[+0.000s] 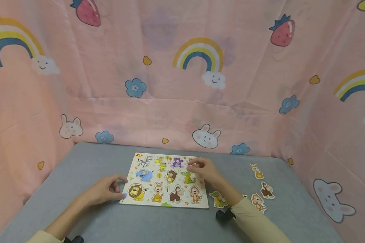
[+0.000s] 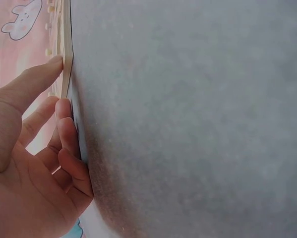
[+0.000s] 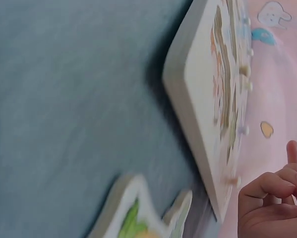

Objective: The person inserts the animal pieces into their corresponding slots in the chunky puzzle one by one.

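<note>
A white animal puzzle board [image 1: 152, 203] lies flat on the table. My left hand [image 1: 104, 190] touches its left edge with thumb and fingertips; in the left wrist view the thumb [image 2: 41, 79] presses the board's side and the other fingers bend by the table. Over the board's top right corner is my right hand [image 1: 207, 172], its fingers bent, partly covering a picture there. In the right wrist view this hand [image 3: 274, 203] shows nothing between its visible fingers, and small pegs stand up from the board. A loose crocodile piece [image 1: 219, 199] lies just right of the board.
Farther right on the grey table [image 1: 158, 226] lie a kangaroo piece [image 1: 257, 171], a gorilla piece [image 1: 267, 190] and a monkey piece [image 1: 258, 202]. Another piece is mostly hidden behind the right forearm. A pink patterned curtain [image 1: 249, 60] hangs behind and at both sides.
</note>
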A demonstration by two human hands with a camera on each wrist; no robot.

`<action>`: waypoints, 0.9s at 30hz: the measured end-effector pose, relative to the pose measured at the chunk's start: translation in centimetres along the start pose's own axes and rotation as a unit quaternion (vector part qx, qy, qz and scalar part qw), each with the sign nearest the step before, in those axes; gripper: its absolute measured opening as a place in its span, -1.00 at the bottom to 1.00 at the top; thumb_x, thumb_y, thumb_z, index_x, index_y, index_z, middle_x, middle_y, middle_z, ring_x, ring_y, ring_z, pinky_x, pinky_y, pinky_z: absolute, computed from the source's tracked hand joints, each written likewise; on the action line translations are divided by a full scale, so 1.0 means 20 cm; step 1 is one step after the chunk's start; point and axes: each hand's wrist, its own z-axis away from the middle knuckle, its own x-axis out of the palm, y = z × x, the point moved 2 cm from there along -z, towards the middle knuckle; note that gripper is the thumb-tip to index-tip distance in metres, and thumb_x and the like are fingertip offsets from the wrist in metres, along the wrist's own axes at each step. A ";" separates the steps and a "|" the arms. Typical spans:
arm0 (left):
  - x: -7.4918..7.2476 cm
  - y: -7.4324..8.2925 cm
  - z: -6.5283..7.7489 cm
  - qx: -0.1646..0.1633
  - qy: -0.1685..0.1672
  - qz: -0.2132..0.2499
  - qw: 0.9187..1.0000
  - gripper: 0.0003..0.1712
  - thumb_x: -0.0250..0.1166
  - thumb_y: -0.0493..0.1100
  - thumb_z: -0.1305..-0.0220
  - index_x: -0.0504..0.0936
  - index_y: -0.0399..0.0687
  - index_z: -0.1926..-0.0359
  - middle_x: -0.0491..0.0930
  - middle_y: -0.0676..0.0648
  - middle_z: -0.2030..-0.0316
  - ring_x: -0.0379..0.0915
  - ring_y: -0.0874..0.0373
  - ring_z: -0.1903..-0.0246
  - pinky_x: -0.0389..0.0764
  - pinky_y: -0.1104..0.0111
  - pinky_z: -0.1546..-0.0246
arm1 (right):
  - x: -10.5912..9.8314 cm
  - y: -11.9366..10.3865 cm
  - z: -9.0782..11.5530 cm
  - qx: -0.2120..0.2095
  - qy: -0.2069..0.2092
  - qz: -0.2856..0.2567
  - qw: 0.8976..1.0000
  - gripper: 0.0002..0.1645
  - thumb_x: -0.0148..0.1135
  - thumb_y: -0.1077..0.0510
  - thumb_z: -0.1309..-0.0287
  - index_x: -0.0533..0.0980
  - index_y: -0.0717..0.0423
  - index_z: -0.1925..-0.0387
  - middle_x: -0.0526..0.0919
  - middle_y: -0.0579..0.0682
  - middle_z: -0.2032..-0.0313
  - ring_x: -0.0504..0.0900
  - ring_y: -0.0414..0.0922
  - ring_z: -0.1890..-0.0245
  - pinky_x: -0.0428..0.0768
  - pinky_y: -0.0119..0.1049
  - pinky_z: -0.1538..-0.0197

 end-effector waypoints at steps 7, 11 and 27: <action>0.00 0.00 0.00 0.000 0.004 -0.001 1.000 -0.44 0.57 -0.12 -0.11 0.57 -0.15 -0.10 0.47 0.00 0.44 0.30 0.17 0.58 0.34 0.36 0.53 | -0.12 0.01 0.07 -0.002 0.019 0.021 1.000 -0.63 0.40 0.13 -0.30 0.63 0.32 0.00 0.40 -0.02 0.53 0.29 -0.17 0.55 0.36 -0.25 0.43; 0.00 0.01 0.00 -0.004 0.004 -0.001 1.000 -0.43 0.57 -0.12 -0.11 0.57 -0.16 -0.11 0.47 0.00 0.44 0.30 0.16 0.58 0.34 0.36 0.53 | -0.20 0.03 0.12 0.014 0.038 0.038 0.998 -0.63 0.37 0.11 -0.33 0.62 0.31 -0.02 0.50 -0.02 0.42 0.40 -0.14 0.43 0.45 -0.24 0.34; 0.00 0.01 0.00 0.004 -0.002 -0.001 1.000 -0.44 0.56 -0.13 -0.13 0.56 -0.17 -0.10 0.47 0.01 0.44 0.31 0.17 0.58 0.35 0.36 0.53 | -0.46 0.08 0.33 0.032 0.085 0.055 0.994 -0.68 0.34 0.09 -0.35 0.65 0.28 0.05 0.58 0.01 0.30 0.44 -0.14 0.38 0.46 -0.27 0.35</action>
